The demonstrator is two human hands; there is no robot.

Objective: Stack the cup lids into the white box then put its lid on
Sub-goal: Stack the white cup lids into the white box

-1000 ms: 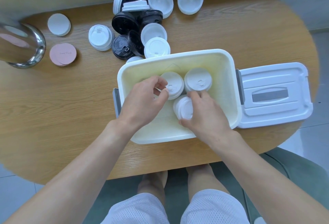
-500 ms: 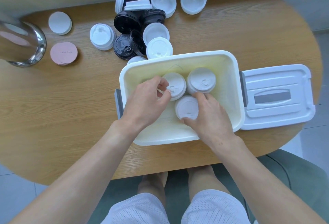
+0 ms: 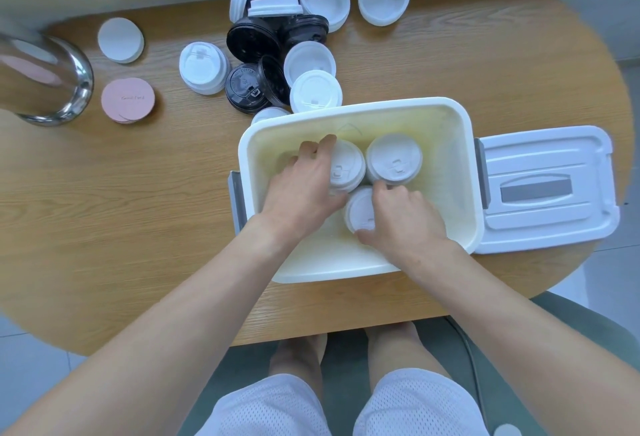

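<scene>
Two hands reach into the white box (image 3: 464,172) in the middle of the frame. The right hand (image 3: 403,219) pinches the nearest cup lid (image 3: 358,210). The left hand (image 3: 304,182) curls round another lid stack (image 3: 346,165). The box lid (image 3: 543,189) lies at the right. More loose lids (image 3: 277,37) sit on the tabletop (image 3: 138,210) at the top.

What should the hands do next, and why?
Probably let go and reach for another lid. Three white lid stacks already sit in the white box, with the left hand and right hand on two of them, while many white and black lids wait on the table.
</scene>
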